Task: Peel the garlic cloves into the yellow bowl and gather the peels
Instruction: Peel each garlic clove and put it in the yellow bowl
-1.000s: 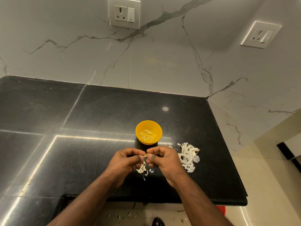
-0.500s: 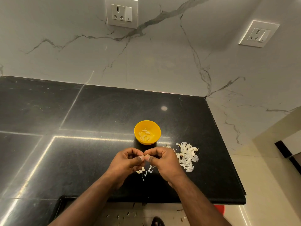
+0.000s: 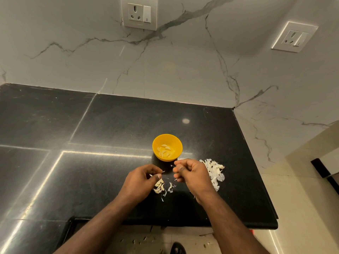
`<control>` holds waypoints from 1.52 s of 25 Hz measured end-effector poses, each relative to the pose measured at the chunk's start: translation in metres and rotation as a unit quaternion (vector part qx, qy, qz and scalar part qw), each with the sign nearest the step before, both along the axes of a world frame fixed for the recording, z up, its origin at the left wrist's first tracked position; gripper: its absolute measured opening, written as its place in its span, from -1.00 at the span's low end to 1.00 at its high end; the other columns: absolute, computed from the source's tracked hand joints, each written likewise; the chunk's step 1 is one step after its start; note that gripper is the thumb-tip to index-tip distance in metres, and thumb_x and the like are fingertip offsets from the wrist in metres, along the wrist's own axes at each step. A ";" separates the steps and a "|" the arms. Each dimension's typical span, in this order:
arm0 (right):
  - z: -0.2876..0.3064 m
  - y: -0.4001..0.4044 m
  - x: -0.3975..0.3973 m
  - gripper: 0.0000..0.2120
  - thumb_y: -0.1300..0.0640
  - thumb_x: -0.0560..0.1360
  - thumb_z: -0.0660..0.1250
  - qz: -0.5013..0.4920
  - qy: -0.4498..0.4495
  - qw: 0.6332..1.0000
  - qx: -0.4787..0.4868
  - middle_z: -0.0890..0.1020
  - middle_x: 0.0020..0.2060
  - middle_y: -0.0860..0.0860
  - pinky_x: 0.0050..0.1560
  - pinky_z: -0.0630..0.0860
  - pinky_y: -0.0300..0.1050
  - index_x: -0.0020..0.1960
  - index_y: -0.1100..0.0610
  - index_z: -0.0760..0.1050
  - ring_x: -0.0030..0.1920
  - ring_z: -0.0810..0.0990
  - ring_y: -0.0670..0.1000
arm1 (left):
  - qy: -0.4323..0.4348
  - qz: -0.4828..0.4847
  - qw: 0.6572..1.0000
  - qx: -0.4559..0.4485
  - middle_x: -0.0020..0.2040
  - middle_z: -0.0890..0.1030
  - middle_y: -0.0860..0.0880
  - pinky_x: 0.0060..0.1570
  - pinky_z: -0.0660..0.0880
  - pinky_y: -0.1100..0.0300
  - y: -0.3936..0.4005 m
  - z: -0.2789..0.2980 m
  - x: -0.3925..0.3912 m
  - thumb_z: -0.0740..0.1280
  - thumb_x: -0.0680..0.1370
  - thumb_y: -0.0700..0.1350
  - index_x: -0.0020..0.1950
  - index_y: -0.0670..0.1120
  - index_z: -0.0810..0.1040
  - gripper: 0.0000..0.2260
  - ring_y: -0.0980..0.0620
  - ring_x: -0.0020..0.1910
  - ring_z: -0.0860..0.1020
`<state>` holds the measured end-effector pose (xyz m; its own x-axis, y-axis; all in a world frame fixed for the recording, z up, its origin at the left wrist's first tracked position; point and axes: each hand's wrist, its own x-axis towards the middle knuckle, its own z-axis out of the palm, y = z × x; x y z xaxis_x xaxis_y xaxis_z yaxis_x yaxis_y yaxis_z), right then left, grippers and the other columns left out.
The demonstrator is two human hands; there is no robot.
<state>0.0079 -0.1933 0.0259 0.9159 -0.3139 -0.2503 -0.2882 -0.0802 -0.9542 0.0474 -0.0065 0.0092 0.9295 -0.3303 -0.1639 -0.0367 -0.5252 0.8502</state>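
The yellow bowl (image 3: 156, 143) stands on the black counter (image 3: 113, 125) and holds several peeled cloves (image 3: 165, 150). Just in front of it my two hands hover a short gap apart. My left hand (image 3: 141, 182) pinches a small garlic clove between thumb and fingers; most of the clove is hidden. My right hand (image 3: 191, 176) has its fingers curled and pinches thin slivers of peel at its fingertips. Several unpeeled cloves (image 3: 159, 186) lie under my left hand, with a few loose peels (image 3: 169, 188) beside them. A pile of white peels (image 3: 213, 173) lies right of my right hand.
The counter ends at a front edge (image 3: 183, 223) close to my forearms and at a right edge by the marble wall (image 3: 183, 61). Two wall sockets (image 3: 139, 13) sit above. Bits of peel and a sandalled foot (image 3: 177, 249) show on the floor below.
My hands, joined on one clove before, have pulled apart, the right one moving right and toward the bowl. The cloves on the counter are uncovered.
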 end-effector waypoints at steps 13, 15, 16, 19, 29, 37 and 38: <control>-0.002 -0.003 0.014 -0.89 0.26 0.45 0.51 -0.028 0.002 0.996 -0.079 0.70 -0.27 0.04 -0.10 0.66 0.01 -0.12 0.07 0.66 -0.29 0.63 -0.05 | -0.006 0.056 0.998 -0.003 -0.04 0.63 0.18 -0.15 0.46 0.23 0.016 -0.013 0.005 0.40 0.58 -0.11 0.03 0.15 0.62 -0.86 0.16 -0.06 0.59; 0.000 -0.001 0.021 -0.84 0.26 0.50 0.46 -0.028 0.004 0.996 -0.088 0.72 -0.26 0.04 -0.04 0.68 0.06 -0.10 -0.01 0.65 -0.25 0.67 -0.02 | -0.006 0.066 0.998 0.003 0.00 0.61 0.17 -0.10 0.47 0.23 0.021 -0.019 0.003 0.39 0.59 -0.12 0.07 0.13 0.61 -0.85 0.16 -0.02 0.57; 0.001 0.000 0.025 -0.82 0.27 0.51 0.44 -0.029 0.003 0.996 -0.089 0.72 -0.27 0.03 -0.03 0.68 0.09 -0.11 -0.02 0.64 -0.23 0.70 0.00 | -0.009 0.071 0.997 0.005 0.01 0.61 0.16 -0.06 0.48 0.22 0.023 -0.022 0.003 0.39 0.58 -0.13 0.08 0.13 0.60 -0.84 0.17 0.00 0.57; 0.006 0.003 0.038 -0.87 0.22 0.47 0.48 -0.035 -0.004 0.993 -0.113 0.72 -0.27 -0.01 -0.05 0.68 0.09 -0.14 0.00 0.61 -0.24 0.72 0.00 | -0.018 0.076 0.997 0.011 0.02 0.60 0.18 -0.03 0.48 0.23 0.029 -0.027 0.004 0.40 0.58 -0.12 0.10 0.12 0.59 -0.83 0.19 0.02 0.55; -0.003 0.015 0.006 -0.90 0.29 0.61 0.27 -0.019 0.142 0.989 0.047 0.68 -0.15 0.18 -0.20 0.66 -0.09 0.02 0.19 0.57 -0.26 0.68 0.04 | -0.050 0.063 0.996 0.042 0.00 0.56 0.18 -0.11 0.43 0.33 0.025 -0.032 0.002 0.39 0.58 -0.06 0.12 0.12 0.59 -0.86 0.21 -0.03 0.53; -0.022 -0.008 -0.016 -0.90 0.16 0.57 0.37 -0.112 0.007 0.975 -0.193 0.69 -0.17 -0.10 -0.06 0.60 -0.11 0.01 -0.01 0.62 -0.16 0.65 -0.12 | -0.047 0.074 0.996 0.028 0.01 0.58 0.18 -0.10 0.44 0.30 0.026 -0.034 -0.002 0.39 0.59 -0.07 0.10 0.10 0.61 -0.88 0.20 -0.02 0.54; -0.022 -0.006 -0.016 -0.90 0.15 0.58 0.35 -0.103 0.005 0.980 -0.169 0.69 -0.19 -0.08 -0.07 0.60 -0.09 0.01 -0.02 0.62 -0.18 0.66 -0.12 | -0.045 0.075 0.996 0.025 0.01 0.58 0.18 -0.10 0.44 0.29 0.026 -0.034 -0.003 0.39 0.59 -0.08 0.10 0.10 0.61 -0.88 0.20 -0.02 0.54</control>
